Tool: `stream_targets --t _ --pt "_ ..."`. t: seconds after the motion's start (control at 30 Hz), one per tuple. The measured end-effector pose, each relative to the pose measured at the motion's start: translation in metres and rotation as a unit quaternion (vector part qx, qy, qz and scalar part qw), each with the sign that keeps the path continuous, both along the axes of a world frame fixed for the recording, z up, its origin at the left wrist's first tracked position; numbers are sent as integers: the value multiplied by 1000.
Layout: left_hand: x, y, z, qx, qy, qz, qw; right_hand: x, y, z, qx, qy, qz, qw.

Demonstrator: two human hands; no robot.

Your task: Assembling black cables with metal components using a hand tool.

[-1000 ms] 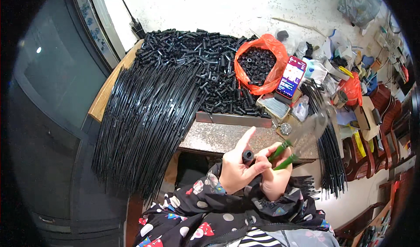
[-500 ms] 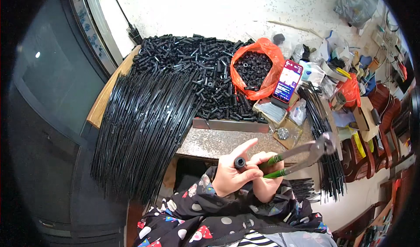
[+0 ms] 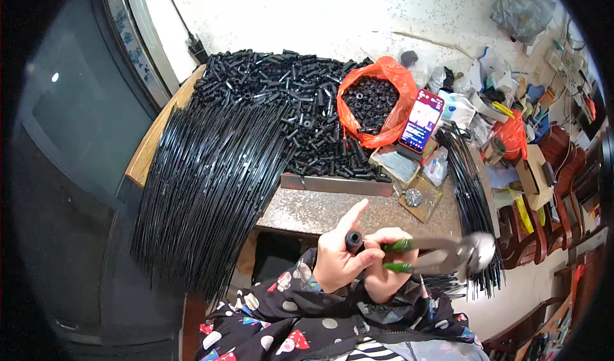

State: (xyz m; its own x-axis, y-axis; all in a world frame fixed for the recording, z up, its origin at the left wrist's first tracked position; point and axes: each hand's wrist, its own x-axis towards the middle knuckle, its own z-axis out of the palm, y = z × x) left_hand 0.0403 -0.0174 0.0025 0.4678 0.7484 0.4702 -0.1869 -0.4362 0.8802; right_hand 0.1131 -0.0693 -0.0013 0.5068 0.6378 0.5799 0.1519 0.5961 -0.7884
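Meanwhile, we work near the cluttered bench (image 3: pixel 332 210).
Our left hand (image 3: pixel 338 262) pinches a short black tube (image 3: pixel 354 240); our right hand (image 3: pixel 389 272) grips green-handled pincers (image 3: pixel 441 256), head pointing right.

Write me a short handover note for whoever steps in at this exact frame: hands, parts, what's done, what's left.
Left hand: pinches a short black tube piece, forefinger pointing up.
Right hand: grips green-handled pincers, head pointing right, clear of the piece.
On the table: long black rods at left, a heap of cut pieces behind, more in the orange bag.
Done: a large heap is cut.
Left: many rods uncut; the piece in hand is not yet put down.
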Motion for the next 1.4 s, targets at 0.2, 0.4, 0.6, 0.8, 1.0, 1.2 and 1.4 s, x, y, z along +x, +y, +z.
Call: stream_targets --t 0.2,0.4,0.6,0.8,1.0,1.2,1.4 --pt "0 -4 2 -66 -21 -39 997 1 -5 3 -38 -29 -38 998" --pt "1 -3 -8 -117 -64 -85 987 -6 -5 5 -13 90 42 995" --pt "0 0 5 -74 1 -50 996 -6 -5 12 -30 201 92 975" --pt "6 -1 -3 -40 13 -12 999 -4 -4 7 -82 183 60 978" --pt "1 11 0 -108 -7 -193 975 36 11 -5 -13 -82 186 979" --pt "-15 14 17 -92 0 -200 975 24 -1 27 -247 178 211 929" --pt "-37 48 8 -131 -82 -152 976 63 -32 34 -468 -118 372 793"
